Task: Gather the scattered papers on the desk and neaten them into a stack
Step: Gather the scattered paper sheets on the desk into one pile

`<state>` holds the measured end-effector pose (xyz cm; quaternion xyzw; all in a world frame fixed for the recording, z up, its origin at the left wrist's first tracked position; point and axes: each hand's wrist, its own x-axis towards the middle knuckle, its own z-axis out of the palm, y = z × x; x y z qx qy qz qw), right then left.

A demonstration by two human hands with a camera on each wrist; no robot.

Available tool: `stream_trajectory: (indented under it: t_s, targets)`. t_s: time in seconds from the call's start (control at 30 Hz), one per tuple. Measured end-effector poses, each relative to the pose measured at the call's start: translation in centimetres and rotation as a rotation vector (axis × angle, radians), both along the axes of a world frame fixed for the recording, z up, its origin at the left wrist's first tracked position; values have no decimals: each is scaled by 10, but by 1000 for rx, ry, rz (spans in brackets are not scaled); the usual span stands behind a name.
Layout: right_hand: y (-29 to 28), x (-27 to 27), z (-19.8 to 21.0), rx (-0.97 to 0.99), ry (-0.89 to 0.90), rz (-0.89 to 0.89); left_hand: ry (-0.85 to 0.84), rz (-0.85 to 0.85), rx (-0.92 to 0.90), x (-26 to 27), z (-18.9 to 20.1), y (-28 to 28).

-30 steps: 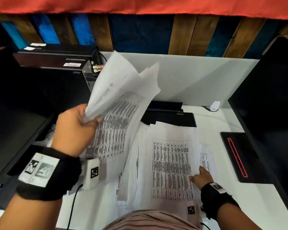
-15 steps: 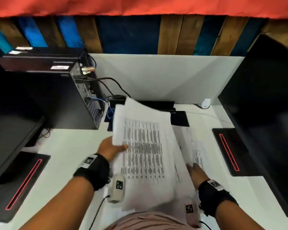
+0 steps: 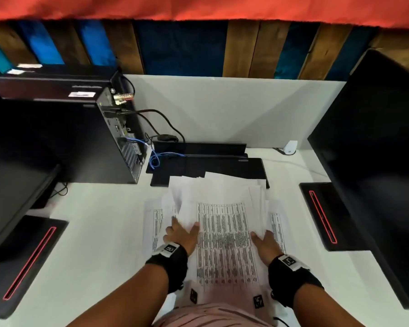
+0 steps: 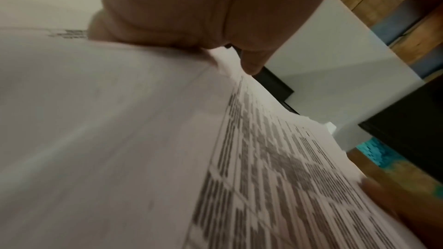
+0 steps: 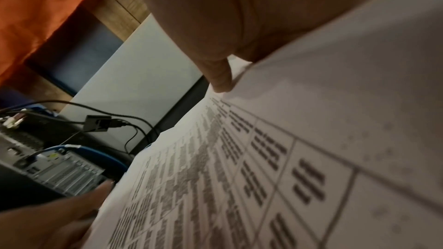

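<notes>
White sheets printed with tables lie in a loose, fanned pile of papers (image 3: 224, 232) on the white desk (image 3: 99, 232), in front of me. My left hand (image 3: 181, 233) holds the pile's left edge, thumb on top and fingers beneath the upper sheets. My right hand (image 3: 263, 243) holds the right edge in the same way, its fingers hidden under paper. A few sheets stick out flat at either side. In the left wrist view the left hand (image 4: 191, 16) has its thumb on the papers (image 4: 263, 158). The right wrist view shows the right hand (image 5: 215, 16) with its thumb on the papers (image 5: 215, 177).
A black computer tower (image 3: 80, 138) with cables (image 3: 156, 156) stands at the back left. A flat black keyboard-like unit (image 3: 210, 166) lies just behind the pile. Monitor bases with red stripes sit left (image 3: 28, 263) and right (image 3: 324, 215), below the right monitor (image 3: 376, 161). A white partition (image 3: 222, 109) closes the back.
My left hand has brought the raised bundle down onto the sheets on the desk. My right hand has moved from the far right sheet to the pile's right edge.
</notes>
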<state>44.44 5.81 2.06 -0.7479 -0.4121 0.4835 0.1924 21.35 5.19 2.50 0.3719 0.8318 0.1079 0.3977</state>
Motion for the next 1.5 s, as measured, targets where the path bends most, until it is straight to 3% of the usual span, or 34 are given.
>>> stream_trajectory:
  t_s: [0.07, 0.23, 0.3, 0.4, 0.5, 0.57, 0.8, 0.97, 1.17, 1.27, 1.37, 1.47, 1.5]
  targets:
    - [0, 7, -3, 14, -28, 6, 49, 10, -27, -12, -3, 4]
    - [-3, 11, -10, 7, 48, 31, -85, -173, -9, -15, -11, 2]
    - [0, 14, -13, -12, 47, 3, 38, -127, -13, -31, -10, 2]
    - [3, 23, -17, -7, 11, -9, 228, 74, -85, -71, -9, -4]
    - [3, 25, -21, -24, 30, -33, 120, 173, -15, -83, -15, -14]
    - [5, 25, -25, -34, 39, -33, 16, 145, 39, -82, -18, -14]
    - [4, 18, -14, -70, 93, 42, -100, -27, 86, -95, -20, -7]
    - [12, -3, -16, -59, -11, 169, -283, 152, 59, -91, -9, -8]
    - [13, -22, -24, -96, 8, 224, -515, 153, 139, -68, 10, -10]
    - [8, -29, -24, -49, -8, 209, -410, 185, 131, -75, 10, -10]
    - [5, -29, -12, 51, -150, 178, -213, 255, 106, -85, 6, -12]
    - [-2, -6, 6, 2, -602, -88, -155, 322, 130, -92, 1, -14]
    - [-6, 2, 13, -59, -667, -174, -114, 296, 124, -94, 0, -16]
